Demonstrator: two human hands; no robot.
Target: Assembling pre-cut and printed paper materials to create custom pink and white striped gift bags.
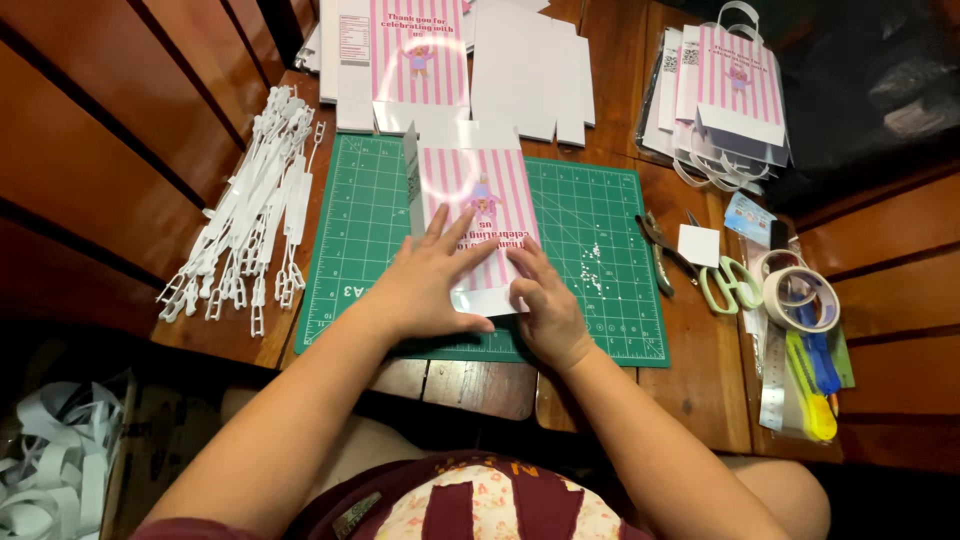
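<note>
Item in hand: pink-striped paper bag, unassembled and lying flat on a green cutting mat, printed face up, one white side flap raised along its left edge.

Left hand: palm down, fingers spread flat, pressing on the lower left part of the bag. It grips nothing; it only bears down.

Right hand: fingers bent, tips on the lower right edge of the bag, beside its white bottom strip. Whether it pinches the edge or only presses cannot be told.

Surface: dark wooden boards, carrying the mat at centre.

Left of mat: heap of white plastic handles, loosely piled, touching the mat's edge.

Beyond mat: stack of flat printed bag sheets, pink stripes and white panels.

Far right corner: finished bags with white handles, leaning in a bundle.

Right of mat: pliers, green-handled scissors, a small white square of paper, a roll of tape, a metal ruler, a yellow and blue cutter.

On mat, right part: scattered white paper bits.

Lower left, off the surface: box of white paper strips.
</note>
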